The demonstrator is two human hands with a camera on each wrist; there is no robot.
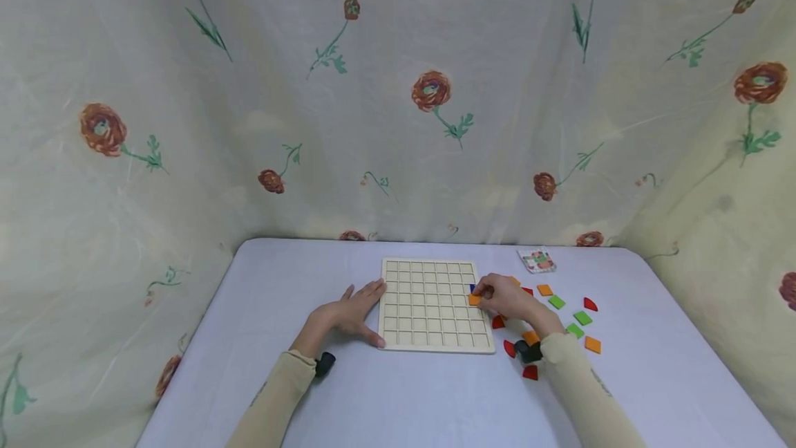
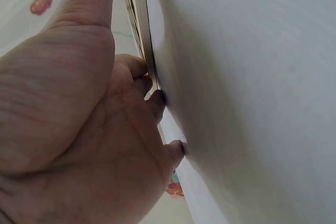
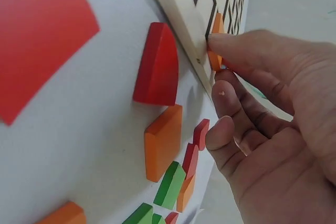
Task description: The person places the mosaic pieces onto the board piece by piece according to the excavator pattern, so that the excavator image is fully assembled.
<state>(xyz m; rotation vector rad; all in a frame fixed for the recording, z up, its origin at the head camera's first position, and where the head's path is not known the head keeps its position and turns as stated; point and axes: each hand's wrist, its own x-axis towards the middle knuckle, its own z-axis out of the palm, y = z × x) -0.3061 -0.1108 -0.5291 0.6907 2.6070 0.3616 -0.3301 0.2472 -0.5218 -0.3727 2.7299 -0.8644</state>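
The head view shows a board (image 1: 435,349) with many little squares lying flat on the table (image 1: 348,406), between a person's two hands. The left hand (image 1: 352,311) is spread wide and holds nothing. Its fingers and thumb rest at the side of the board next to it. The right hand (image 1: 511,299) is pinched narrow and holds an orange square (image 1: 475,301) between the thumb and a finger. That orange square is at the board's side nearest the right hand, and in the right wrist view it is tipped up; I can't tell if it touches the board. A bit of a blue piece (image 1: 472,288) peeks out just beside the right hand's fingertips. Red pieces (image 1: 531,372) with a round side lie around the right hand and under its arm. Green squares (image 1: 582,317) lie to the right of that hand. A small picture card (image 1: 537,260) lies farther away, past the right hand. Behind both hands hangs a flowery cloth (image 1: 249,88).
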